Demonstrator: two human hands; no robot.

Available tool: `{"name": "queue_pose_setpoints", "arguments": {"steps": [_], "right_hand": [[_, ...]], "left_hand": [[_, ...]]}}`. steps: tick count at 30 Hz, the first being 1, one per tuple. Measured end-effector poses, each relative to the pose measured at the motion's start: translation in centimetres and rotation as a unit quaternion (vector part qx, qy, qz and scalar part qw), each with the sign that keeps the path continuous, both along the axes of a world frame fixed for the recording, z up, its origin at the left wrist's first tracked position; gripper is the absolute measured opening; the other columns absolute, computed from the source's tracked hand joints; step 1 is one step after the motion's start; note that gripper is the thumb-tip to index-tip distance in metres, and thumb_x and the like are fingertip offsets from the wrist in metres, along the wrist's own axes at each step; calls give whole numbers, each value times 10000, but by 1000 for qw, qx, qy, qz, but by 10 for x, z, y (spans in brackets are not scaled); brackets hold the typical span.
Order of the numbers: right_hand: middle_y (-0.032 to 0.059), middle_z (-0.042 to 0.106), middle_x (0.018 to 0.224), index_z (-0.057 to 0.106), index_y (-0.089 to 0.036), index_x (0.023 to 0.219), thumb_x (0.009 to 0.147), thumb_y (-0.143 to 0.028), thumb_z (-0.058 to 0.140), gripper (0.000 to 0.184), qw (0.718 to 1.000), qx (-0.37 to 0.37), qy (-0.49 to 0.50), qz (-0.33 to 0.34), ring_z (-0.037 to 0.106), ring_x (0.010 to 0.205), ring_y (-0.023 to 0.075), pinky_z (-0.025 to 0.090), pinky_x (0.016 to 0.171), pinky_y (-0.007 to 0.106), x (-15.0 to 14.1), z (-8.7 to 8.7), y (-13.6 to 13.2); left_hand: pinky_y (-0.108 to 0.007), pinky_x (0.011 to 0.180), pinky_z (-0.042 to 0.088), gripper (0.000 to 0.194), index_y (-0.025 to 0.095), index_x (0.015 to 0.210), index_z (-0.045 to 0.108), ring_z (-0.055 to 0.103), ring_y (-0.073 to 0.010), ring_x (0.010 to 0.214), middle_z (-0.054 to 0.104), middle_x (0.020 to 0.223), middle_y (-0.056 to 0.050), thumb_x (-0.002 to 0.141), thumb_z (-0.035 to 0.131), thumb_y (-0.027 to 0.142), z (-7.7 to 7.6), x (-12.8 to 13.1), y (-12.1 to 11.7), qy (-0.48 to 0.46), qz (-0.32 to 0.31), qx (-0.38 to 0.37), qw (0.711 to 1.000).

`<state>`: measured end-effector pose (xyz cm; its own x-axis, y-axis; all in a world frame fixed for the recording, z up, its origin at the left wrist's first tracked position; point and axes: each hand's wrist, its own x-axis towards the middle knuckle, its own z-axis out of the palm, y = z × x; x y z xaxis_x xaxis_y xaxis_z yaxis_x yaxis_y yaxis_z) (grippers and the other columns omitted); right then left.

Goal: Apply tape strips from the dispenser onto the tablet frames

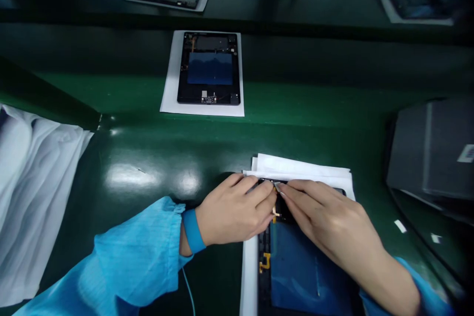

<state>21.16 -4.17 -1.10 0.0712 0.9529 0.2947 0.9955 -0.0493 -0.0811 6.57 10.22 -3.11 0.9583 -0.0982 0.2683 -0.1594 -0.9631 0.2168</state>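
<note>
A dark tablet housing (307, 271) with a blue rectangular panel lay on white paper sheets (299, 167), its upper end under both hands. A thin amber flexible ribbon (274, 212) ran near its top edge, and a second gold-coloured ribbon (264, 262) lay lower on its left side. The left hand (233, 210) came in from the left, and the right hand (329, 222) from the lower right. The left hand's fingers (259, 192) and the right hand's fingers (292, 192) were drawn together around the ribbon's upper end, though whether they clamped it could not be told. So fine a strip seemed to call for a light fingertip hold without sharp bending. A blue wristband (193, 231) circled the left wrist. Farther along the green surface (122, 158), a similar housing (209, 68) lay on white paper. At right stood a dark grey box (431, 150) bearing a white label, its contents unseen.
</note>
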Motion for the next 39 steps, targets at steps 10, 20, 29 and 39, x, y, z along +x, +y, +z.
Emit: {"name": "queue_pose_setpoints", "arguments": {"steps": [10, 20, 29, 39], "right_hand": [[44, 718, 917, 665, -189, 1009, 847, -125, 608, 184, 997, 78, -13, -25, 674, 762, 151, 526, 673, 259, 0, -5, -3], [67, 703, 871, 680, -126, 963, 849, -111, 598, 141, 999, 35, -23, 0, 643, 759, 176, 512, 710, 308, -4, -12, 0], [67, 685, 877, 687, -137, 976, 871, -114, 556, 170, 1000, 20, 1, 6, 610, 754, 167, 472, 693, 308, -3, -11, -1], [86, 660, 878, 663, -109, 1005, 902, -121, 491, 201, 998, -18, -59, 9, 577, 748, 181, 446, 637, 303, -5, -6, 1]], "left_hand": [[-365, 835, 451, 341, 88, 1165, 578, 559, -244, 1015, 624, 1173, -98, 939, 431, 297, 0, 1, -1, -1, 7, -9, 1000], [-376, 842, 464, 341, 85, 1159, 586, 560, -249, 1039, 639, 1159, -102, 943, 424, 292, -1, 2, -1, -12, 9, -14, 1000], [-366, 813, 472, 308, 76, 1117, 595, 583, -242, 1001, 648, 1105, -119, 914, 480, 278, 1, 2, 0, -17, 5, -20, 1000], [-355, 799, 483, 293, 80, 1075, 615, 593, -231, 955, 666, 1075, -98, 921, 456, 273, 1, 3, 0, -34, 9, -24, 999]]}}
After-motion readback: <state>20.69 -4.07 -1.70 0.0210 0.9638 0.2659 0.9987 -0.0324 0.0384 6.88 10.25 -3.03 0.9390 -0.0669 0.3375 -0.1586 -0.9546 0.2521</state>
